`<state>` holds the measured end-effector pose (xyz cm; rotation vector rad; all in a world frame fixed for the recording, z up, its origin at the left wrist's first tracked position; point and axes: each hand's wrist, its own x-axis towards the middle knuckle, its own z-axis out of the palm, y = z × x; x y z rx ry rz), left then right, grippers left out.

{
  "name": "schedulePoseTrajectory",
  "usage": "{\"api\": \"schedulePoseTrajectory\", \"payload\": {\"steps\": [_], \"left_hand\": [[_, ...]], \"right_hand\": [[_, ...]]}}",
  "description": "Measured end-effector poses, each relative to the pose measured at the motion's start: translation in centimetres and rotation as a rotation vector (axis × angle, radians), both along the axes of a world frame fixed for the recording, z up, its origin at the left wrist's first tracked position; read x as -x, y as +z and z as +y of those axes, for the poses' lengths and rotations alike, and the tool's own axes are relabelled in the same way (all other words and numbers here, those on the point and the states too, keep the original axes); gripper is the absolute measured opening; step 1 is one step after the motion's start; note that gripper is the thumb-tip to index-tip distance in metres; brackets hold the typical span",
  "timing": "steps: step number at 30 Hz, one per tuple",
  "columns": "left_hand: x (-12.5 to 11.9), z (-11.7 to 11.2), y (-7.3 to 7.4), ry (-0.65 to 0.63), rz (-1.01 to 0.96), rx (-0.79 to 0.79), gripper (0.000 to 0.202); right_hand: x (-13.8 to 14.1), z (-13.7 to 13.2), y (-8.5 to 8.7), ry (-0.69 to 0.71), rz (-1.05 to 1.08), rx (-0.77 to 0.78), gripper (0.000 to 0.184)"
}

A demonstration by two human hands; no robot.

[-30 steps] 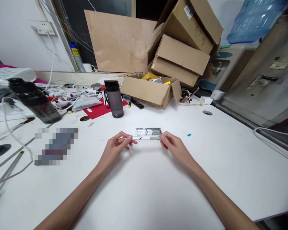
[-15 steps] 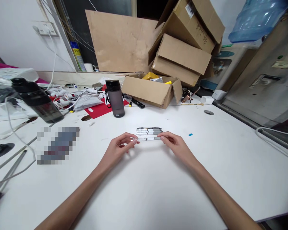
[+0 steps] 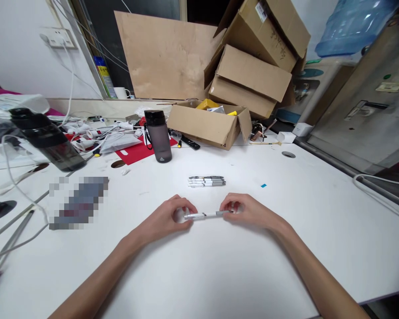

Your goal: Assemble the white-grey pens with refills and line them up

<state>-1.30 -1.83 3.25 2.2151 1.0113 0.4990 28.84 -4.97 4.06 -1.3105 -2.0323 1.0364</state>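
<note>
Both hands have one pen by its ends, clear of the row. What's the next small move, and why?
Probably pull the ends apart. The left hand and right hand each pinch an end of the pen, held level over the table, away from the other pens.

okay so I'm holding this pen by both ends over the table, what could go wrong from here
The pen is held only at its tips by the left hand and right hand, so a pull might pop an end off, and a small part could roll across the white table. The row of pens lies loose just beyond the hands; a forward nudge could scatter it. The grey bottle stands farther back and looks safe.
</note>
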Motion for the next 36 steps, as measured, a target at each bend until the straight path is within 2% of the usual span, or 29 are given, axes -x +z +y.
{"api": "schedulePoseTrajectory", "payload": {"steps": [5, 18, 24, 26, 29, 32, 34, 36], "left_hand": [[0.0, 0.0, 0.1, -0.085, 0.005, -0.039, 0.022], [0.2, -0.1, 0.5, -0.080, 0.039, 0.016, 0.024], [0.1, -0.3, 0.8, -0.071, 0.024, 0.009, 0.030], [0.0, -0.3, 0.7, -0.025, -0.010, 0.043, 0.036], [-0.1, 0.0, 0.1, 0.168, -0.148, 0.196, 0.047], [-0.4, 0.4, -0.4, 0.335, -0.406, 0.386, 0.050], [-0.6, 0.5, -0.5, 0.379, -0.589, 0.488, 0.046], [-0.8, 0.6, -0.4, 0.390, -0.717, 0.585, 0.047]], "right_hand": [[0.2, -0.1, -0.3, 0.011, -0.071, -0.032, 0.016], [0.0, 0.1, -0.5, 0.038, -0.119, -0.003, 0.018], [0.5, 0.0, -0.1, 0.003, -0.087, 0.027, 0.011], [0.7, 0.0, -0.1, -0.070, -0.036, 0.014, 0.017], [0.8, 0.4, -0.5, -0.257, 0.044, -0.085, 0.029], [0.3, 1.2, -1.5, -0.394, 0.093, -0.217, 0.019], [0.0, 1.7, -2.3, -0.462, 0.079, -0.260, 0.017], [-0.2, 2.0, -2.9, -0.511, 0.061, -0.230, 0.025]]}}
